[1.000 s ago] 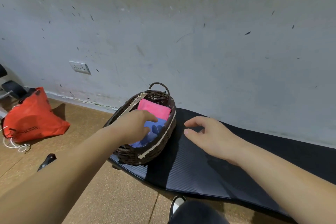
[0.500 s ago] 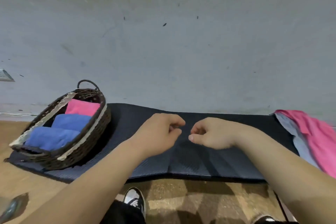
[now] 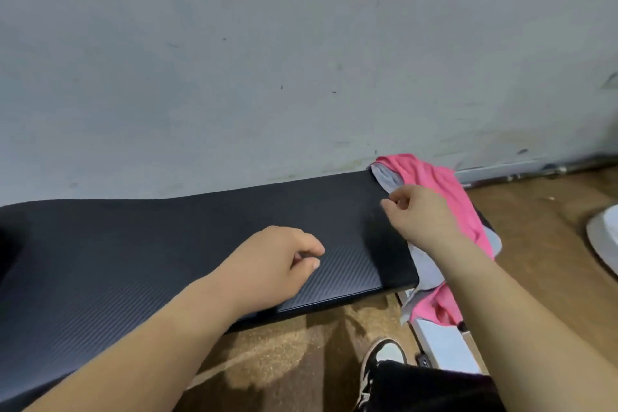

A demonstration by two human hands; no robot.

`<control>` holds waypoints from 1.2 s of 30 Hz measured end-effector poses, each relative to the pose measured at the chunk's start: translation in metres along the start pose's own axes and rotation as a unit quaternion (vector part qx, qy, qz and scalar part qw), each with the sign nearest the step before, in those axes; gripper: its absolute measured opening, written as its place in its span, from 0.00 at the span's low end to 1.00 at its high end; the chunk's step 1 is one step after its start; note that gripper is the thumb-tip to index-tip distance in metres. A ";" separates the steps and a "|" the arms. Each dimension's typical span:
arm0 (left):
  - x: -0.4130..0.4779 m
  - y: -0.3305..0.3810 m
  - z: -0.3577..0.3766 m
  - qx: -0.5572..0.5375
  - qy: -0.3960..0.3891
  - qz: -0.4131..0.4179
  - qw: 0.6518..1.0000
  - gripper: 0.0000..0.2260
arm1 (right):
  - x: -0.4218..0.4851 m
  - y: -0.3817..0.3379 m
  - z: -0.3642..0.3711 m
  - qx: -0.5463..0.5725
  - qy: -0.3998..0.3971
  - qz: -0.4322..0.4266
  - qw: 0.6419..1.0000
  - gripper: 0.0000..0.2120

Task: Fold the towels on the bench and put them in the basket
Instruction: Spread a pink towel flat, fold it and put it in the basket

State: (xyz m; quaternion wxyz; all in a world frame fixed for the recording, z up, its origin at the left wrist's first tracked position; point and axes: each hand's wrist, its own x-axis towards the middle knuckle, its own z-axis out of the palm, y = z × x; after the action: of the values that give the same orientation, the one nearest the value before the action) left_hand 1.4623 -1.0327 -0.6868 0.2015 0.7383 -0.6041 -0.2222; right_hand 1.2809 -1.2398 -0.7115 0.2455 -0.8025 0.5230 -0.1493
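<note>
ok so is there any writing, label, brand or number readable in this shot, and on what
None can be read.
wall: only dark specks and scuffs, no letters.
black bench, pink towel, grey towel: no print or tag shows.
shoe: no legible logo.

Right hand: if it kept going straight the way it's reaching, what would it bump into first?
Most likely the grey towel at the bench end, lying under the pink towel. The right hand is at its edge; whether the fingers touch it is unclear.
</note>
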 end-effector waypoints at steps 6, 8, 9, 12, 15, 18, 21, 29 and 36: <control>0.015 0.012 0.012 0.007 0.006 0.028 1.000 0.09 | 0.022 0.062 0.010 -0.004 0.070 0.077 0.995 0.08; 0.015 0.009 0.013 0.006 0.004 0.026 1.000 0.08 | 0.024 0.063 0.008 0.038 0.087 0.077 0.993 0.06; 0.015 0.008 0.013 0.007 0.005 0.024 1.000 0.08 | 0.025 0.062 0.007 0.052 0.087 0.076 0.992 0.07; 0.017 0.004 0.012 0.015 0.010 0.030 0.999 0.07 | 0.022 0.055 0.001 0.059 0.086 0.071 0.992 0.15; 0.017 0.004 0.010 0.019 0.018 0.037 0.999 0.08 | 0.020 0.032 -0.015 0.031 0.109 0.062 0.992 0.11; 0.016 0.005 0.006 0.013 0.027 0.044 0.999 0.09 | 0.012 -0.004 -0.031 0.037 0.141 -0.025 0.989 0.07; 0.012 0.009 -0.002 -0.009 0.087 0.049 0.995 0.09 | -0.014 -0.047 -0.041 0.158 0.112 -0.123 0.973 0.04; -0.007 0.009 -0.035 -0.117 0.220 0.076 0.965 0.21 | -0.074 -0.122 -0.031 0.113 0.015 -0.400 0.909 0.08; -0.033 -0.010 -0.059 -0.112 0.232 0.025 0.966 0.06 | -0.078 -0.138 -0.019 0.158 0.048 -0.403 0.900 0.09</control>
State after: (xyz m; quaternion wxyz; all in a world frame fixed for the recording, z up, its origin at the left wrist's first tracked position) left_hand 1.4983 -0.9965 -0.6409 0.4231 0.7270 -0.5304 -0.1053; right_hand 1.3459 -1.1273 -0.6186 0.2628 -0.8869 0.1360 -0.3548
